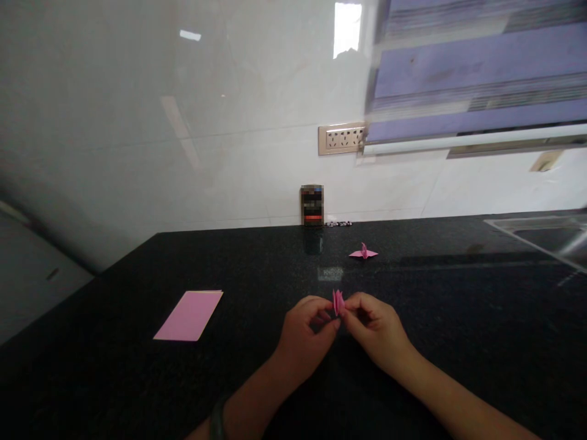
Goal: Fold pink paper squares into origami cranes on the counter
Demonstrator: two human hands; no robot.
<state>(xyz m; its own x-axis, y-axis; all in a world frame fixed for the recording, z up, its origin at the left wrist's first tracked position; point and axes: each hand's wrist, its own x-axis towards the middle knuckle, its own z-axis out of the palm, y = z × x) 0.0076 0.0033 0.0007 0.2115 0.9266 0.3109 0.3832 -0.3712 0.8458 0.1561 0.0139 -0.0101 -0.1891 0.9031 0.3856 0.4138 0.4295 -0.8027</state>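
A small folded piece of pink paper (338, 302) is held upright just above the dark countertop, between my two hands. My left hand (305, 333) pinches its left side with thumb and fingers. From the other side, my right hand (376, 327) grips the paper's right edge between thumb and forefinger. Beyond the hands, a finished-looking pink origami crane (364, 252) rests on the counter with its wings spread. Off to the left lies a stack of pink paper sheets (188, 316) with a yellowish edge showing.
The black speckled countertop (257, 263) runs back to a white tiled wall. A dark phone-like box (312, 206) leans there beside a small beaded string (338, 224). A sink edge (532, 241) is at the right. Sockets (342, 139) and a purple blind (458, 79) are above.
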